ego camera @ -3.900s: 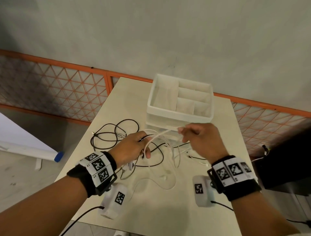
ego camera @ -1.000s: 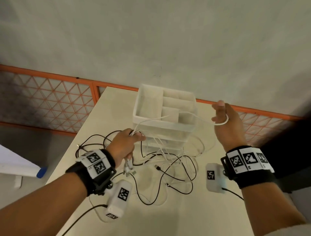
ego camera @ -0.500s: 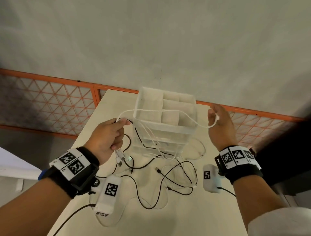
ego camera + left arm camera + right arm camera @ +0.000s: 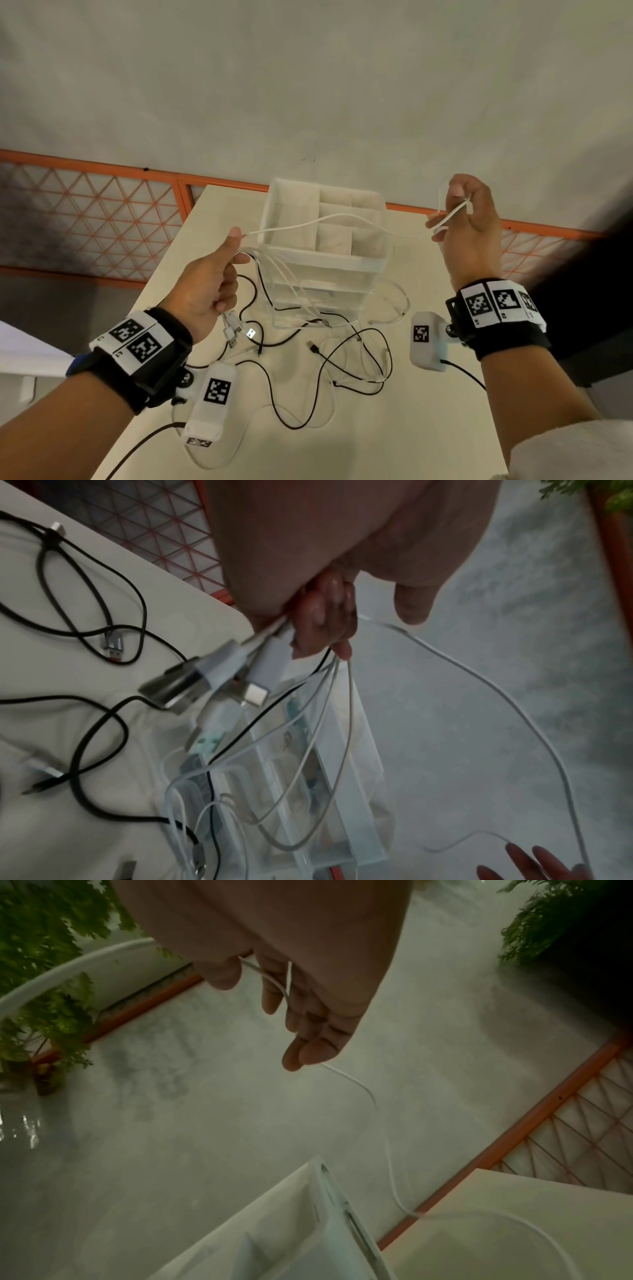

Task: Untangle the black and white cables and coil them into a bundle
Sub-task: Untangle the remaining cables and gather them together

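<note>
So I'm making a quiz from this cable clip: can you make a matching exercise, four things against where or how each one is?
Things:
1. left hand
2. right hand
3. black cables
4. white organizer

States:
A. lying looped on the table
B. standing at the table's far end
C. gripping several white cables, plugs dangling below
D. raised, white cable looped on its fingers

Pairs: 1-C, 2-D, 3-A, 4-B

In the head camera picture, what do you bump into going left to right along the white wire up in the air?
left hand → white cable crossing above the white organizer box → right hand
</note>
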A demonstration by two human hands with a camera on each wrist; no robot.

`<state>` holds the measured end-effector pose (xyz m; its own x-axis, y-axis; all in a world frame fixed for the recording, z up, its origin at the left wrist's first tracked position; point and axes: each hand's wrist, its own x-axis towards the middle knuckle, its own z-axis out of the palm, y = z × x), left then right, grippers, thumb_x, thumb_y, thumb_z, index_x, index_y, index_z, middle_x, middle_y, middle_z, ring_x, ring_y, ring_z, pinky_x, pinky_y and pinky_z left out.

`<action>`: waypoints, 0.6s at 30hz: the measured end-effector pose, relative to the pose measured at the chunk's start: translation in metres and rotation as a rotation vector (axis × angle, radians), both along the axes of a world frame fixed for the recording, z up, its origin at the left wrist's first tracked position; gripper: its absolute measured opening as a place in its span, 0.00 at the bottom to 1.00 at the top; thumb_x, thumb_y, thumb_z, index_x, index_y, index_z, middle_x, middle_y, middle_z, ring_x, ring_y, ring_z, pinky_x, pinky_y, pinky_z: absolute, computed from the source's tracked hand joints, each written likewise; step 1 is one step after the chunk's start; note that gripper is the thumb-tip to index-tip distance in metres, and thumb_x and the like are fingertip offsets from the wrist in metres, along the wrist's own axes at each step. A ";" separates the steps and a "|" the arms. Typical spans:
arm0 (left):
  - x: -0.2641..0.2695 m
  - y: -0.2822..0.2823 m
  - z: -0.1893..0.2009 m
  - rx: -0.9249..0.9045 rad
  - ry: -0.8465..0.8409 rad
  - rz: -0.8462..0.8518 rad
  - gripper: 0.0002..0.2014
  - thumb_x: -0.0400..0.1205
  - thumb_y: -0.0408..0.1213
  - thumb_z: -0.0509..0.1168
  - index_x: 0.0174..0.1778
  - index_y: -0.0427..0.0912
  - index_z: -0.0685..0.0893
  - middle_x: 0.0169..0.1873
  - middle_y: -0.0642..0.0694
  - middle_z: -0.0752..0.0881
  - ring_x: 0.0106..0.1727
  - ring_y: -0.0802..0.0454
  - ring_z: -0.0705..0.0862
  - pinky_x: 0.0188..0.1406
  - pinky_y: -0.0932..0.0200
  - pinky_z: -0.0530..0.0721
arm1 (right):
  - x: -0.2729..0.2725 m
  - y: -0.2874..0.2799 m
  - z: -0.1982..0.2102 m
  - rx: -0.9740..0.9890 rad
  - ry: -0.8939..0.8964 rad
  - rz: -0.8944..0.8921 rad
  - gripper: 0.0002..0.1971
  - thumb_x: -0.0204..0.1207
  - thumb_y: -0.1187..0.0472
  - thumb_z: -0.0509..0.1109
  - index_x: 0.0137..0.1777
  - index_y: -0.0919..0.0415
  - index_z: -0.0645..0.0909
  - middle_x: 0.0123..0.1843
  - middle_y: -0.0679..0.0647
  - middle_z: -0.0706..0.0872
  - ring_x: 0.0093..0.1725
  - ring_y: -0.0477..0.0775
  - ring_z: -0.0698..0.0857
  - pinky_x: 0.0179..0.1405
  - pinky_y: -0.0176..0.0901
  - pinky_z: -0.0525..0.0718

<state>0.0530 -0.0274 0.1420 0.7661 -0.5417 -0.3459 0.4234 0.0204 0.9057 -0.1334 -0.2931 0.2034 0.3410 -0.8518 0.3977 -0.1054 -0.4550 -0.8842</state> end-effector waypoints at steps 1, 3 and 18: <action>-0.001 0.001 0.001 -0.007 0.000 -0.002 0.27 0.78 0.64 0.66 0.49 0.39 0.84 0.22 0.53 0.61 0.19 0.57 0.57 0.15 0.63 0.58 | 0.000 -0.002 -0.004 -0.006 0.009 0.008 0.17 0.83 0.38 0.60 0.67 0.41 0.78 0.48 0.51 0.90 0.46 0.59 0.91 0.44 0.52 0.88; -0.001 0.001 0.002 -0.027 -0.015 -0.010 0.26 0.81 0.63 0.61 0.47 0.39 0.84 0.21 0.53 0.61 0.19 0.57 0.56 0.15 0.63 0.57 | -0.003 -0.007 -0.015 -0.014 0.070 0.037 0.19 0.79 0.42 0.62 0.69 0.36 0.75 0.55 0.53 0.90 0.48 0.58 0.91 0.51 0.56 0.88; -0.052 -0.017 0.038 -0.014 -0.462 -0.401 0.20 0.86 0.46 0.61 0.36 0.35 0.86 0.22 0.53 0.64 0.24 0.54 0.58 0.24 0.62 0.59 | 0.012 0.108 -0.043 0.191 0.641 0.776 0.27 0.73 0.42 0.79 0.72 0.37 0.77 0.23 0.48 0.84 0.21 0.44 0.79 0.25 0.34 0.78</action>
<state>0.0013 -0.0441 0.1804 0.5704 -0.8212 -0.0176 -0.0361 -0.0465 0.9983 -0.1218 -0.1846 0.1600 0.9261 -0.3356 -0.1725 -0.3202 -0.4568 -0.8299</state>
